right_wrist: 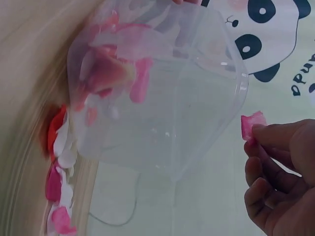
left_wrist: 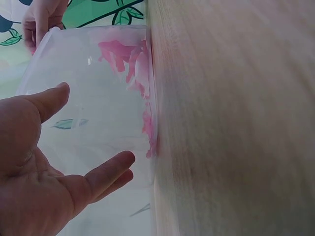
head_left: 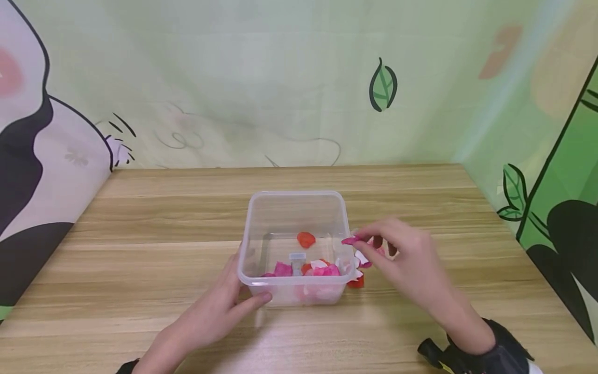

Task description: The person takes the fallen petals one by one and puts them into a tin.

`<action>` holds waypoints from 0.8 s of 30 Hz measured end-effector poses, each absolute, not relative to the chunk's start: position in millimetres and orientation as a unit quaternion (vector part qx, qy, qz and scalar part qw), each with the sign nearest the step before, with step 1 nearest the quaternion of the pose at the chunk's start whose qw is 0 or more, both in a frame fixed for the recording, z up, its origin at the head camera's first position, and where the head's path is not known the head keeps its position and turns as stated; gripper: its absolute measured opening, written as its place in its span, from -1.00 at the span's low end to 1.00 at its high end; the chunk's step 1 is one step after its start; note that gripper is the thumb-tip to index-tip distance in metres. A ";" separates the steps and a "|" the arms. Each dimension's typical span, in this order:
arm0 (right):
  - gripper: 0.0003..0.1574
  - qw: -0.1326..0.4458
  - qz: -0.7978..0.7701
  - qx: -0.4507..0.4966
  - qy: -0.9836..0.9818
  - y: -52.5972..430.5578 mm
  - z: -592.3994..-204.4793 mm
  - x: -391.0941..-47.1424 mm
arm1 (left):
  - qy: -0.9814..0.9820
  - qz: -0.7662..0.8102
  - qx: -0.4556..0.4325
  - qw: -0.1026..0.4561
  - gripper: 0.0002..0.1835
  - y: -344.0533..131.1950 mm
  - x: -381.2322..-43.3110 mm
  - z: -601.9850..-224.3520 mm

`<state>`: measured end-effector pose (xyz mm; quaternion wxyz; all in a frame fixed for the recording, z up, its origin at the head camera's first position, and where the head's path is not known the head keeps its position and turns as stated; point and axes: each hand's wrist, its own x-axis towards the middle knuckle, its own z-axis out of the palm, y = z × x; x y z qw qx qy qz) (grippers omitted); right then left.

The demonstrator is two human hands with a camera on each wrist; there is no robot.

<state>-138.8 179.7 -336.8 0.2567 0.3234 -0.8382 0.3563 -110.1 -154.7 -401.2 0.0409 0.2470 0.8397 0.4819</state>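
Right-hand grip (head_left: 411,254), pinched on a pink petal (right_wrist: 251,124), hovers near a clear tub (head_left: 291,281), apparently mid-filling, with release inside likely called for next.

Smooth plastic box (head_left: 294,281); wood-grained table (head_left: 177,234)

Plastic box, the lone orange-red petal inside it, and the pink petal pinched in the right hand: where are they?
Clear plastic box (head_left: 291,281): head view, front rim.
Orange-red petal (head_left: 306,240): head view, its middle.
Pink petal (right_wrist: 250,127): right wrist view, its free end.
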 end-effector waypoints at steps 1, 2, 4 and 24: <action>-0.74 0.252 0.362 0.331 -0.834 177.9 -337.3 -137.3 | 0.840 0.481 0.247 0.040 0.13 -154.6 -110.2 -401.1; -0.64 0.247 0.368 0.339 -0.830 176.2 -338.1 -136.1 | 0.841 0.480 0.246 0.039 0.13 -154.5 -110.2 -401.0; -0.47 0.241 0.378 0.356 -0.820 172.9 -340.5 -134.7 | 0.843 0.478 0.244 0.039 0.13 -154.3 -110.2 -401.0; -0.77 0.270 0.313 0.276 -0.868 193.2 -347.1 -155.6 | 0.845 0.476 0.241 0.041 0.13 -154.7 -111.2 -402.8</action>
